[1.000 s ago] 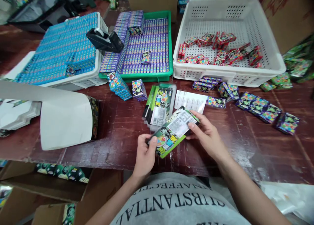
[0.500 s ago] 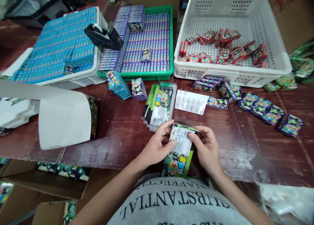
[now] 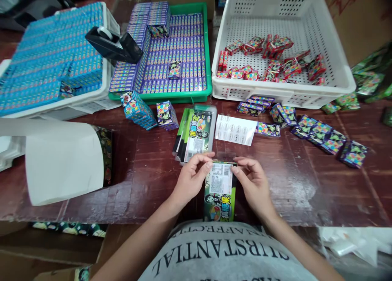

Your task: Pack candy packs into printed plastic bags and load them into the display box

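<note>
A green and black candy box (image 3: 219,195) with a white barcode label stands against my shirt at the table's front edge. My left hand (image 3: 192,178) pinches its upper left corner between thumb and fingers. At the upper right corner, my right hand (image 3: 252,185) pinches it the same way. A clear plastic flap (image 3: 225,155) sticks up from the box's top end, between the fingertips. Just beyond my left hand lies a stack of similar flat packages (image 3: 197,130) in clear plastic. Beside that stack is a white sheet of round stickers (image 3: 235,130).
At the back are a white crate of blue boxes (image 3: 105,81), a green tray of purple boxes (image 3: 209,60) and a white crate of red packets (image 3: 284,91). A black tape dispenser (image 3: 114,46) rests across two containers. Small purple boxes (image 3: 320,134) lie right; a paper-covered carton (image 3: 65,162) stands left.
Both hands have tilted the candy box straighter, and its top end has come slightly lower. The plastic flap shows upright between the fingers. The view has shifted a little to the right.
</note>
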### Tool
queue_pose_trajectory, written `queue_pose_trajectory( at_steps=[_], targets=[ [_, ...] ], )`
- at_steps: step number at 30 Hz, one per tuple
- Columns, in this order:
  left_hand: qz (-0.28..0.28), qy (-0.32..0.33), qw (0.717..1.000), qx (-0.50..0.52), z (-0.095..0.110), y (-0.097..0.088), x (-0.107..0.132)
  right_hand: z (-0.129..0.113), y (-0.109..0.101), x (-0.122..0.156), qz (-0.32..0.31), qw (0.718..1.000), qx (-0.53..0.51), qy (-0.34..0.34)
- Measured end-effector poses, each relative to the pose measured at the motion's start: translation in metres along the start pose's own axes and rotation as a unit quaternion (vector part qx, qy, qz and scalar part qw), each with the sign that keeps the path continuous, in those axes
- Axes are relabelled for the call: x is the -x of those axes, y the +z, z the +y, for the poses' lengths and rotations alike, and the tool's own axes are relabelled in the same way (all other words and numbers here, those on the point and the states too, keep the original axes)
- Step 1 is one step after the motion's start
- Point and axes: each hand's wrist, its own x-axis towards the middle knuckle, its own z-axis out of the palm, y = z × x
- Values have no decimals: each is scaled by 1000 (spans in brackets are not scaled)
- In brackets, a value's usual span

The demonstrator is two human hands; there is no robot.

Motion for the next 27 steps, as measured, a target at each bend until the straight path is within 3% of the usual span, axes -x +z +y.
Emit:
queue_pose_trajectory(
  at_steps=[5, 10, 14, 16, 19, 25, 27],
  targets=[
    [-9, -32, 999, 39, 5, -2, -3, -2, 1, -3, -70, 996, 54, 20],
    [10, -48, 997, 62, 6, -2, -3, 4, -1, 4, 4, 1000, -26, 4],
    [12, -48, 997, 56, 3, -2, -4, 2, -7, -1, -73, 996, 48, 16],
    [28, -47, 997, 50, 1, -1, -4, -3, -10, -7, -115, 990, 78, -18],
    [57, -42, 996, 46, 1, -1, -4, -11, -14, -15, -122, 987, 90, -57],
    [-9, -52, 998, -26, 16, -7, -6, -31, -20, -27, -199, 967, 154, -45],
    [-18, -57, 997, -41, 24, -7, -9, -40, -17, -33, -197, 966, 167, -14]
  ],
)
